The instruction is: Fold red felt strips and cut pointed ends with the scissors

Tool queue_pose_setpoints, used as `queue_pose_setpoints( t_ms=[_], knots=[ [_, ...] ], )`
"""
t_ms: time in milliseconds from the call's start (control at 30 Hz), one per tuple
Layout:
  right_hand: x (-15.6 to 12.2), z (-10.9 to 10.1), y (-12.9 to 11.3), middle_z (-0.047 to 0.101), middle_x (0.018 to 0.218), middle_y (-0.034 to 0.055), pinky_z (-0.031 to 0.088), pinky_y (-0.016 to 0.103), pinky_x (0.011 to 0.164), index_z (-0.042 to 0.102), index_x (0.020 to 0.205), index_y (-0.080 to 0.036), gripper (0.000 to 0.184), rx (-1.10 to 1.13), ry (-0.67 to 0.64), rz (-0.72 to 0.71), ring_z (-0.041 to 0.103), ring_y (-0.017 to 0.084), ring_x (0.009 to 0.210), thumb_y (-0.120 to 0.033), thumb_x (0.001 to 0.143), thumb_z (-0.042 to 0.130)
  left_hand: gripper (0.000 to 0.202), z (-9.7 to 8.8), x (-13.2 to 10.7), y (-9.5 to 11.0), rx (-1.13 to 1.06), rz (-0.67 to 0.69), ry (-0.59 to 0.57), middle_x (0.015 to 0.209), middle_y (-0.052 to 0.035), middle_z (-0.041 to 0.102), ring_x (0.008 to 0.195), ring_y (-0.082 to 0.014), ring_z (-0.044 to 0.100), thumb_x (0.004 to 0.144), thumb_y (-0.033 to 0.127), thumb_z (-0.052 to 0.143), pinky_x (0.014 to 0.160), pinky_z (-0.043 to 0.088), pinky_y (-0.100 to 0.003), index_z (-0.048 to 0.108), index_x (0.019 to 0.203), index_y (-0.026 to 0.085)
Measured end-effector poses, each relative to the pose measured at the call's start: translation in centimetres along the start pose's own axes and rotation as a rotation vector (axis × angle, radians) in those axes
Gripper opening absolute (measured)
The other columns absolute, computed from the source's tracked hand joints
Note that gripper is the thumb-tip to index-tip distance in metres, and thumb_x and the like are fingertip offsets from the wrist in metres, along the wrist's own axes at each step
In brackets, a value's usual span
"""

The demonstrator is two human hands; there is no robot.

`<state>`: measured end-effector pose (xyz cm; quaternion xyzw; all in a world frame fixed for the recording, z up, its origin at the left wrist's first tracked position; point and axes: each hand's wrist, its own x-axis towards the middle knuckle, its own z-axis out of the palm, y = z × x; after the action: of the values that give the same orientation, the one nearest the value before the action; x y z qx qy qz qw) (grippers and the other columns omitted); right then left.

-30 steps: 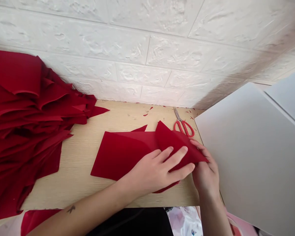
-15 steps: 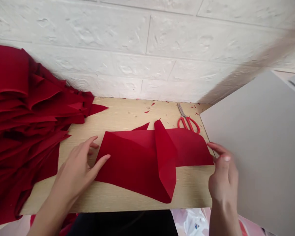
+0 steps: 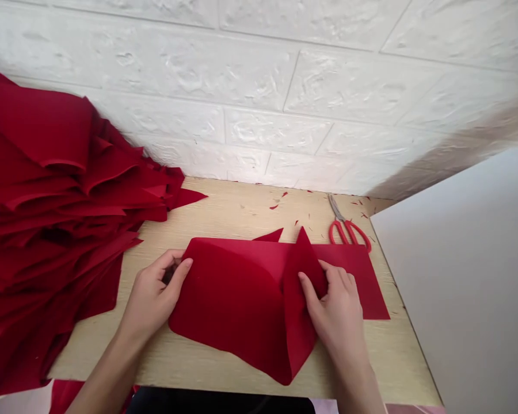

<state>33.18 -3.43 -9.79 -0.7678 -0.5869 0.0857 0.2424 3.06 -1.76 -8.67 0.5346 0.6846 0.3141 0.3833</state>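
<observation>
A dark red fabric piece [image 3: 233, 293] lies in front of me on the wooden table, its right end curled up and folded over. My left hand [image 3: 157, 293] pinches its left edge, thumb on top and fingers underneath. My right hand [image 3: 336, 305] is closed on the curled right end, with the thumb on the near face. Beneath and to the right, another flat red piece [image 3: 373, 287] rests on the table. A small pointed red corner [image 3: 271, 236] shows behind the held fabric.
A large heap of red fabric pieces [image 3: 69, 207] covers the table's left side. Scissors with red handles [image 3: 347, 230] lie at the back right, amid small red scraps [image 3: 274, 207]. A white brick-patterned wall [image 3: 259, 109] stands behind, and a white panel [image 3: 470, 276] on the right.
My right hand has moved left from the far right end of the red fabric to the curled part and grips it. My left hand has closed on the left edge. The view has shifted slightly.
</observation>
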Motion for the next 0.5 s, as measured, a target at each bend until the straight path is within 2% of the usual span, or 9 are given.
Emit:
queue_pose_setpoints(
  t_ms=[67, 133, 267, 333, 500],
  knots=[
    [0.1, -0.2, 0.3, 0.070, 0.101, 0.0130, 0.053, 0.051, 0.087, 0.064, 0.106, -0.020, 0.040, 0.205, 0.011, 0.085, 0.064, 0.031, 0.095, -0.055, 0.087, 0.061, 0.043, -0.1, 0.2, 0.1, -0.027, 0.006, 0.027, 0.084, -0.0008, 0.068, 0.075, -0.0162, 0.063, 0.090, 0.059, 0.053, 0.066, 0.050, -0.023, 0.065, 0.104, 0.021],
    [0.2, -0.8, 0.5, 0.072, 0.100, 0.0110, 0.057, 0.045, 0.080, 0.062, 0.102, -0.021, 0.040, 0.458, 0.029, 0.228, 0.067, 0.028, 0.090, -0.057, 0.083, 0.067, 0.042, -0.4, 0.4, 0.3, -0.008, 0.010, 0.084, 0.087, -0.0014, 0.070, 0.076, -0.0164, 0.064, 0.089, 0.059, 0.053, 0.067, 0.050, -0.022, 0.065, 0.102, 0.021],
    [0.8, -2.1, 1.4, 0.074, 0.103, 0.0086, 0.059, 0.038, 0.076, 0.060, 0.103, -0.022, 0.048, 0.925, 0.080, 0.446, 0.070, 0.024, 0.090, -0.057, 0.076, 0.077, 0.044, -2.0, 0.9, 0.2, 0.148, -0.021, 0.192, 0.080, -0.0010, 0.071, 0.069, -0.0159, 0.064, 0.084, 0.059, 0.052, 0.059, 0.047, -0.020, 0.066, 0.098, 0.020],
    [1.1, -2.5, 2.3, 0.073, 0.112, 0.0090, 0.059, 0.037, 0.080, 0.060, 0.108, -0.023, 0.053, 1.000, 0.130, 0.481, 0.070, 0.024, 0.097, -0.055, 0.071, 0.082, 0.045, -3.1, 1.1, -0.1, 0.253, -0.017, 0.234, 0.076, -0.0003, 0.070, 0.062, -0.0147, 0.062, 0.081, 0.060, 0.051, 0.056, 0.044, -0.020, 0.066, 0.097, 0.020],
    [1.4, -3.3, 4.1, 0.068, 0.128, 0.0088, 0.058, 0.035, 0.084, 0.060, 0.123, -0.025, 0.070, 0.947, 0.219, 0.540, 0.067, 0.024, 0.109, -0.048, 0.063, 0.088, 0.047, -4.4, 2.0, -0.8, 0.398, -0.030, 0.314, 0.079, -0.0008, 0.074, 0.056, -0.0133, 0.058, 0.081, 0.060, 0.048, 0.057, 0.044, -0.021, 0.066, 0.101, 0.022]
  ],
)
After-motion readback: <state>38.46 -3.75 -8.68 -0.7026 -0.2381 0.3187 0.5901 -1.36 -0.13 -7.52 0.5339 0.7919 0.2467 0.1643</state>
